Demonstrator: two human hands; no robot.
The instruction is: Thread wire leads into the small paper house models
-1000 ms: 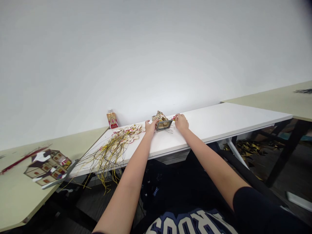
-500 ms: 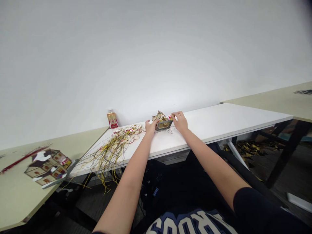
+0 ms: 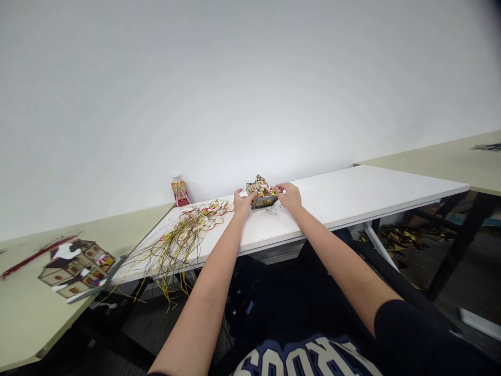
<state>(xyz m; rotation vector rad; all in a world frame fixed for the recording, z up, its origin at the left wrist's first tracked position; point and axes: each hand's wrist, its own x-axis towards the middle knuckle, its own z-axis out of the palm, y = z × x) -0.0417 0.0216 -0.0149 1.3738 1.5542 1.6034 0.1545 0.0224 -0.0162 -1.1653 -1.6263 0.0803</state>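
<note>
A small model house (image 3: 259,187) on a thin grey base is tilted just above the white table (image 3: 332,201), with dark wires showing below it. My left hand (image 3: 243,202) grips its left side, thumb against the house front. At the right side, my right hand (image 3: 289,196) pinches a small red-and-white striped piece (image 3: 273,190) between thumb and fingers, close against the house. Left of my hands lies a pile of small printed pieces (image 3: 213,210) with long yellow and dark wires (image 3: 176,240) trailing over the table's front edge.
A bottle with a red and gold label (image 3: 180,192) stands by the wall. On the pale left table (image 3: 23,308) are a larger model house (image 3: 80,267) and a red bundle (image 3: 37,256). Dark strands (image 3: 487,147) lie on the right table. Gold scraps (image 3: 403,237) are below.
The model house has tipped, showing more of its front and less of its underside. My right hand has lowered slightly beside it.
</note>
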